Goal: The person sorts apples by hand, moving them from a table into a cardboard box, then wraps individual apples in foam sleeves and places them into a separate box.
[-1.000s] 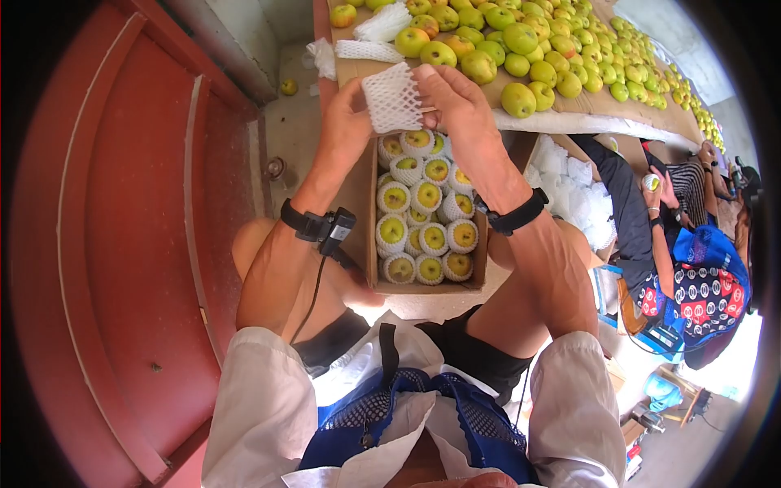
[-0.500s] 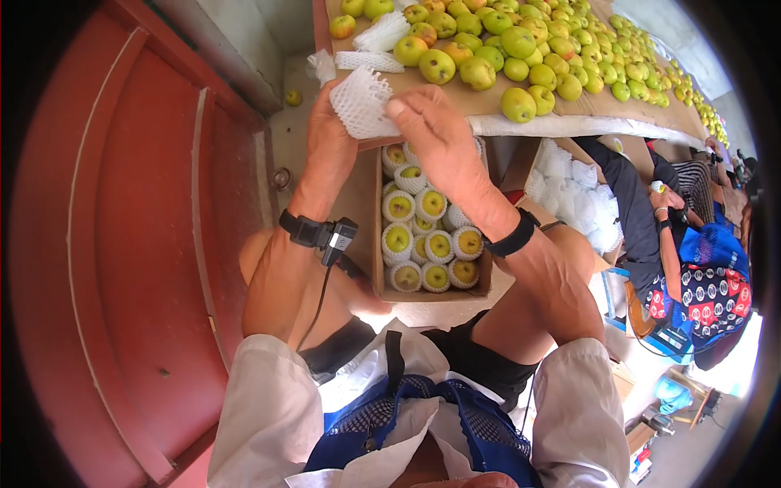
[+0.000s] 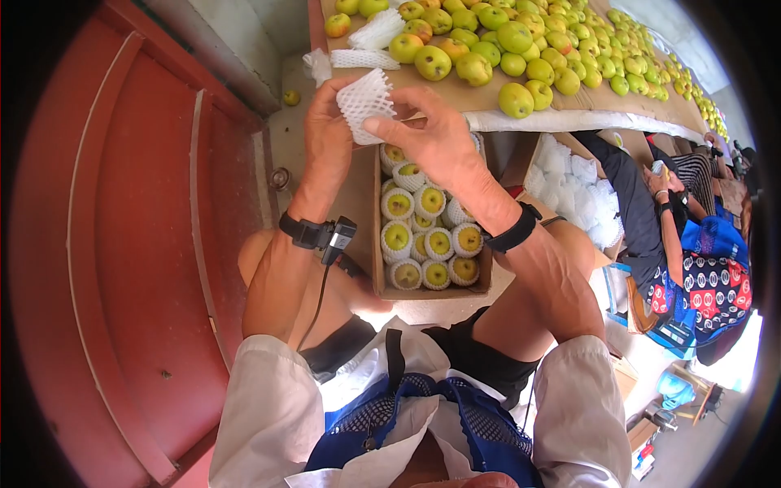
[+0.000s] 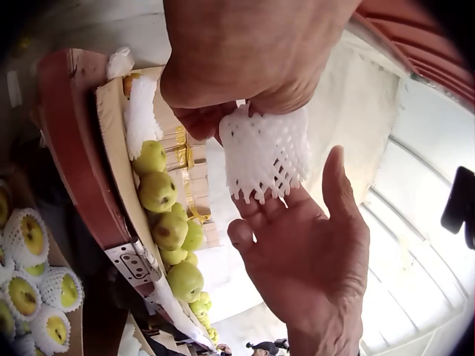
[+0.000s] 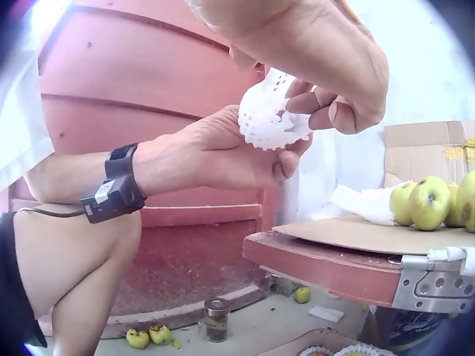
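Observation:
A white foam net sleeve is held up over the near edge of the fruit table. My left hand grips it from the left side. In the left wrist view, the sleeve's fringed edge points toward my right hand, whose palm faces up and thumb stands apart. The right fingertips reach the sleeve's edge, partly hidden behind the netting. In the right wrist view, the sleeve bulges in a cup shape. Below both hands sits a cardboard box of apples in foam nets.
Many loose green apples cover the cardboard-topped table, with more foam sleeves at its left end. A box of white foam nets stands on the right, near another person. A red door is on the left.
Both hands and the sleeve have moved slightly left. The sleeve, spread wide between the hands before, now sits at the left hand, with the right thumb over its lower right edge.

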Demonstrator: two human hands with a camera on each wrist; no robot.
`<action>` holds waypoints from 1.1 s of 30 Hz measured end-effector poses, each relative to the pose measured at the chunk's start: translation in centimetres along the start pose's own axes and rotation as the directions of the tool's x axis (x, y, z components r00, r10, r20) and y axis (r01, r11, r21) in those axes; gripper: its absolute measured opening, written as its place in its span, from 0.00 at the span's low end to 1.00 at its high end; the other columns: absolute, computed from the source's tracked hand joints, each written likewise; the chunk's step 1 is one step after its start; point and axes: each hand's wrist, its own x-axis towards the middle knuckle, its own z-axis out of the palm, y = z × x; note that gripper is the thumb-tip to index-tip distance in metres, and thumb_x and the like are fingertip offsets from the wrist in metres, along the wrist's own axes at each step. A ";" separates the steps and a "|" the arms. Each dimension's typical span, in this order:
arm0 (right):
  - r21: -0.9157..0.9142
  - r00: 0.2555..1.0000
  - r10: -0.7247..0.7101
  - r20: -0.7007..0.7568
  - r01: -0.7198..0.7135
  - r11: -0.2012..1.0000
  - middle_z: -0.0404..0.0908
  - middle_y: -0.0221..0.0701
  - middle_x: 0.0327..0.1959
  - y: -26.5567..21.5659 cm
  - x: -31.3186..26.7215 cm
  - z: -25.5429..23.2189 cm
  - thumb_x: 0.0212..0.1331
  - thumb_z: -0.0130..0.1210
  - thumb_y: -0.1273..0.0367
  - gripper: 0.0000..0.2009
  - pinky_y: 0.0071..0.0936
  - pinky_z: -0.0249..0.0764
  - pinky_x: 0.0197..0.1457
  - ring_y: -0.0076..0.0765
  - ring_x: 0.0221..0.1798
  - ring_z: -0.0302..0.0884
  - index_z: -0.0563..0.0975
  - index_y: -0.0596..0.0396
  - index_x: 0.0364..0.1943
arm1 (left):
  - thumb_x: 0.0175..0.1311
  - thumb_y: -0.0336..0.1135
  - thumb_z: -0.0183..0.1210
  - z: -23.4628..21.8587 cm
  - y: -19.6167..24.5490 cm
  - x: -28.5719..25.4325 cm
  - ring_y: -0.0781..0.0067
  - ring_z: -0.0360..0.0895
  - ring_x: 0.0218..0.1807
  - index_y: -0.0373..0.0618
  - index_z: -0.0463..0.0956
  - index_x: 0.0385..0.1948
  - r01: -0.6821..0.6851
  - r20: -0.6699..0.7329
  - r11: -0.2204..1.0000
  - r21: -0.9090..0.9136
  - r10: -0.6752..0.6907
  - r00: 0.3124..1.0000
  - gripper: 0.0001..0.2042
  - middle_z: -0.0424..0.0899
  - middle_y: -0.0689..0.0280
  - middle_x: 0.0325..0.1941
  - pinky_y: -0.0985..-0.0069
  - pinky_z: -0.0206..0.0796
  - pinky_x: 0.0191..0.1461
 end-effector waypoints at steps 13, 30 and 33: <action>0.060 1.000 0.022 -0.006 -0.021 0.998 0.82 0.42 0.49 -0.4 0.5 -1.2 0.58 0.69 0.62 0.22 0.33 0.78 0.56 0.37 0.53 0.81 0.80 0.64 0.50 | 0.70 0.20 0.52 0.0 0.0 -0.1 0.73 0.85 0.50 0.39 0.75 0.54 0.054 -0.022 0.996 0.073 -0.053 0.998 0.13 0.85 0.60 0.53 0.76 0.81 0.53; -0.088 0.975 -0.181 -0.126 0.171 0.981 0.77 0.38 0.41 -3.8 -1.3 -0.2 0.67 0.60 0.71 0.08 0.28 0.85 0.38 0.37 0.43 0.81 0.82 0.56 0.46 | 0.74 0.40 0.60 -2.0 -1.1 0.8 0.65 0.79 0.63 0.43 0.71 0.66 0.134 0.156 0.909 -0.394 -0.078 0.985 0.22 0.80 0.63 0.63 0.58 0.75 0.66; -0.100 0.971 -0.193 -0.142 0.180 0.979 0.77 0.39 0.42 -3.7 -1.0 -0.3 0.66 0.60 0.71 0.07 0.28 0.85 0.39 0.37 0.45 0.81 0.82 0.56 0.46 | 0.76 0.37 0.58 -2.0 -1.0 0.9 0.66 0.81 0.60 0.39 0.71 0.64 0.184 0.178 0.891 -0.415 -0.119 0.977 0.20 0.82 0.61 0.61 0.64 0.75 0.67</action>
